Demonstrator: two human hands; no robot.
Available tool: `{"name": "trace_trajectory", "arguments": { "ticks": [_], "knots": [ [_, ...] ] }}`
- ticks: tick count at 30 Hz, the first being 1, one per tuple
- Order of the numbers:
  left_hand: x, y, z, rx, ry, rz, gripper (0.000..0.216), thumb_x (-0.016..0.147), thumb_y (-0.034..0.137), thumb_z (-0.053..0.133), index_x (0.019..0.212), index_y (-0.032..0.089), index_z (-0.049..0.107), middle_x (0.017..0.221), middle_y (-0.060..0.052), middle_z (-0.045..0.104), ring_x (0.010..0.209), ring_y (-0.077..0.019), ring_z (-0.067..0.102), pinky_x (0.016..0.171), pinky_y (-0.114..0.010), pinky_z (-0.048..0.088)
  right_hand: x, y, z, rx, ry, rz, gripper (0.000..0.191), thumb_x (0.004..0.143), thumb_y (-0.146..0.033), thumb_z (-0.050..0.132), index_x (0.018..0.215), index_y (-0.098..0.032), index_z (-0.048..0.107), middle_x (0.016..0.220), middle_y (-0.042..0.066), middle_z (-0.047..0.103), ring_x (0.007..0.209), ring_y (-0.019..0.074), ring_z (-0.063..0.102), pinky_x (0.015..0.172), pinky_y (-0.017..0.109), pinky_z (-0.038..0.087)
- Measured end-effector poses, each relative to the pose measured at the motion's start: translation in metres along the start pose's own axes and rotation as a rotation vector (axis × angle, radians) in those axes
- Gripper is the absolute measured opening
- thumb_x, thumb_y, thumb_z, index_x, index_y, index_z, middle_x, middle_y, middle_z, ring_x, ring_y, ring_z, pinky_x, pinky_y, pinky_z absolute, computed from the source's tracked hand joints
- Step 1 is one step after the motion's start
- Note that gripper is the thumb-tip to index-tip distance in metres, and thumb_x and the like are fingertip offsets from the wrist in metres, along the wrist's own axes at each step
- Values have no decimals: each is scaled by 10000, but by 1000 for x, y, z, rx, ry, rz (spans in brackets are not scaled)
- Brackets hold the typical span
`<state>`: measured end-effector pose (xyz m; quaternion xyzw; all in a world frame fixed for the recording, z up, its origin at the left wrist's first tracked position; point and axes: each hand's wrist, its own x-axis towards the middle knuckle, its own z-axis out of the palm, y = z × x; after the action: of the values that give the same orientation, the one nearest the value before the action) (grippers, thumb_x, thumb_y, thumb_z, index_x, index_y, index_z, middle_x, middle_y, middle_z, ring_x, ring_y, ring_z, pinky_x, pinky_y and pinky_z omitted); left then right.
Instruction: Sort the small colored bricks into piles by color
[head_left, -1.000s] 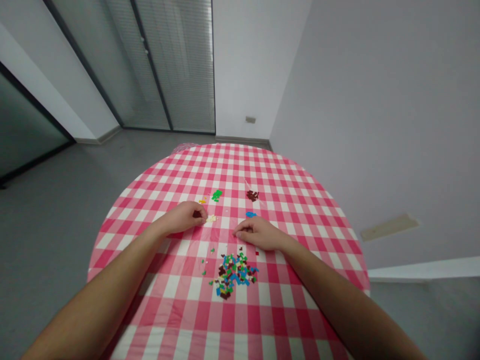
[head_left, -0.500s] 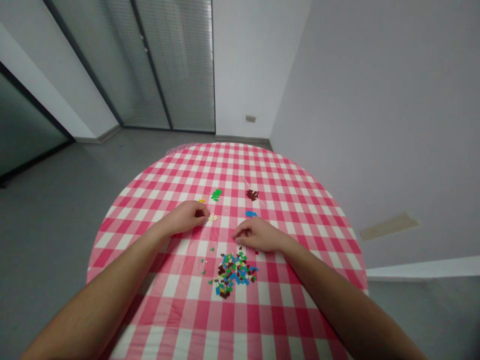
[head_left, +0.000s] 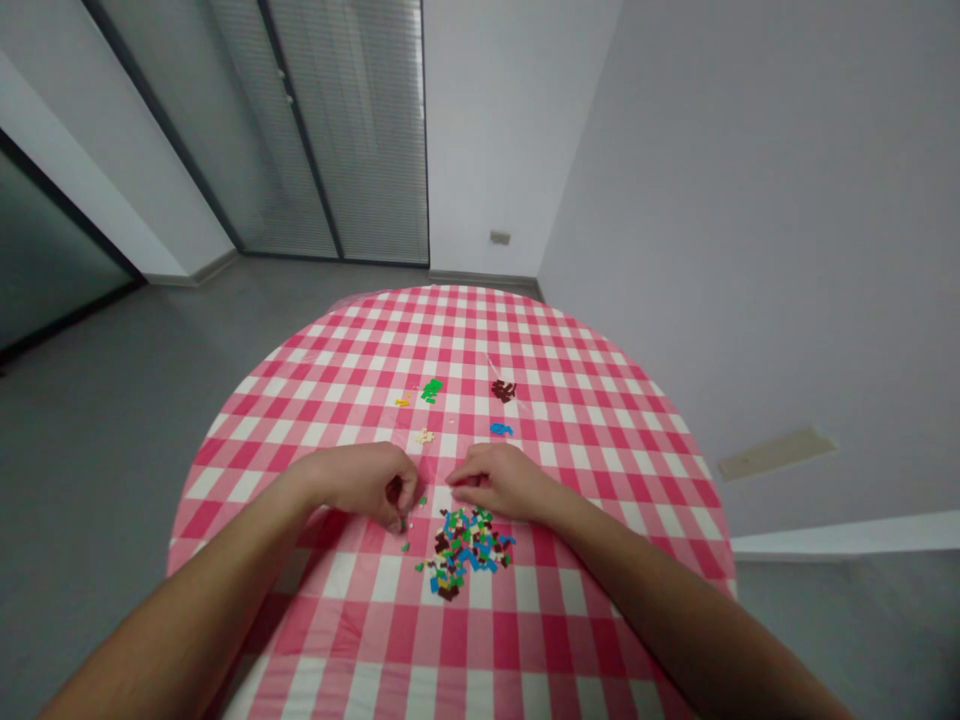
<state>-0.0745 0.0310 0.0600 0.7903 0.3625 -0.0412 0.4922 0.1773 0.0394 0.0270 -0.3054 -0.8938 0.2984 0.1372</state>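
A mixed heap of tiny coloured pieces [head_left: 466,548] lies on the round table with a red-and-white checked cloth [head_left: 525,330]. My left hand [head_left: 367,482] is curled, its fingertips pinching down at a small piece just left of the heap. My right hand [head_left: 499,480] rests fingers-closed at the heap's upper edge, and what it holds, if anything, is hidden. Farther back lie small sorted groups: cream pieces [head_left: 424,437], yellow pieces [head_left: 403,402], green pieces [head_left: 431,390], brown pieces [head_left: 503,390] and blue pieces [head_left: 501,430].
A few stray green pieces [head_left: 406,546] lie left of the heap. Grey floor surrounds the table. A white wall rises close on the right, and glass doors with blinds [head_left: 337,130] stand at the back.
My left hand drew back from the cream pieces toward me, down to the left of the heap. My right hand slid slightly left and nearer, to the heap's top edge.
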Motion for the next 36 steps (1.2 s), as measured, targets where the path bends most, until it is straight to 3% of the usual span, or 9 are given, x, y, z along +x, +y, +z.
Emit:
{"name": "trace_trajectory", "arguments": {
  "ticks": [8, 14, 20, 27, 31, 36],
  "knots": [
    [5, 6, 6, 235, 29, -136, 145, 651, 133, 742, 638, 191, 610, 593, 57, 582, 564, -130, 519, 519, -245, 312, 3, 3, 10, -63, -14, -43, 115, 863, -217, 686, 894, -208, 797, 821, 31, 715, 747, 150, 607, 609, 239, 339],
    [14, 7, 9, 234, 63, -59, 94, 722, 167, 709, 674, 185, 629, 634, 37, 601, 590, -134, 534, 554, -255, 330, 1, 2, 5, -80, -23, -29, 141, 833, -163, 674, 903, -195, 792, 820, 32, 712, 739, 144, 602, 618, 233, 348],
    [22, 8, 11, 234, 218, -6, 152, 781, 270, 726, 735, 177, 616, 683, 20, 588, 620, -141, 509, 570, -264, 318, 0, 0, 4, -39, -8, -11, 160, 803, -157, 678, 906, -191, 795, 800, 29, 716, 705, 137, 606, 605, 224, 358],
    [21, 2, 10, 172, 198, 86, 198, 782, 165, 652, 968, 193, 712, 776, 3, 643, 663, -148, 566, 594, -253, 367, 1, 1, 3, -20, -15, 2, 162, 811, -166, 671, 908, -188, 798, 784, 29, 718, 675, 127, 602, 606, 222, 368],
    [23, 5, 10, 153, 195, 128, 115, 784, 150, 644, 850, 184, 732, 825, -18, 697, 711, -155, 608, 650, -255, 407, 1, 0, 2, -24, -23, 7, 161, 814, -155, 661, 896, -186, 796, 782, 28, 715, 684, 128, 602, 613, 224, 369],
    [25, 7, 10, 181, 218, 67, 54, 783, 201, 697, 739, 173, 713, 709, -2, 682, 625, -144, 595, 591, -244, 382, 1, 3, 3, -6, -12, 7, 154, 809, -160, 668, 896, -185, 792, 780, 27, 718, 666, 122, 593, 602, 223, 363]
  ]
}}
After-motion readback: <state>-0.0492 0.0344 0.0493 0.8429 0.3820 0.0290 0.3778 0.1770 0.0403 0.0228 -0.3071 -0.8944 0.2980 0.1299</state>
